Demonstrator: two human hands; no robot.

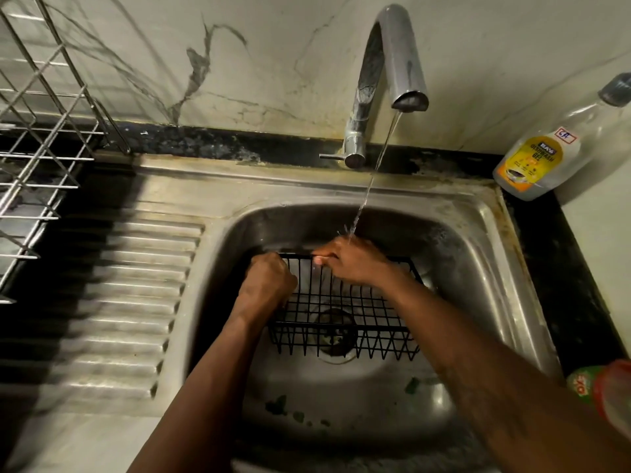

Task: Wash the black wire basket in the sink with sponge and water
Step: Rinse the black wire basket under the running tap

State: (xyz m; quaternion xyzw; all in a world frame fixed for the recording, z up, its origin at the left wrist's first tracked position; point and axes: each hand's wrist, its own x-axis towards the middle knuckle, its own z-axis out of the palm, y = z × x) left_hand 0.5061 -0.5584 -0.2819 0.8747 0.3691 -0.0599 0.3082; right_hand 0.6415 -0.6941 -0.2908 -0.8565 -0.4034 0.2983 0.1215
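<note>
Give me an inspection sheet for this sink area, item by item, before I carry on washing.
Surface: steel sink, stained rim; ribbed draining board on its left.
Job's things: black wire basket in the bowl, above the drain; tap running, water stream landing on the right hand; no sponge seen.
Clutter: green bits on the bowl floor.
Hands: left hand grips the basket's left rim; right hand grips its far rim.
Cables: nothing seen.
Surroundings: dishwash gel bottle back right, wire dish rack left, marble-look wall.
</note>
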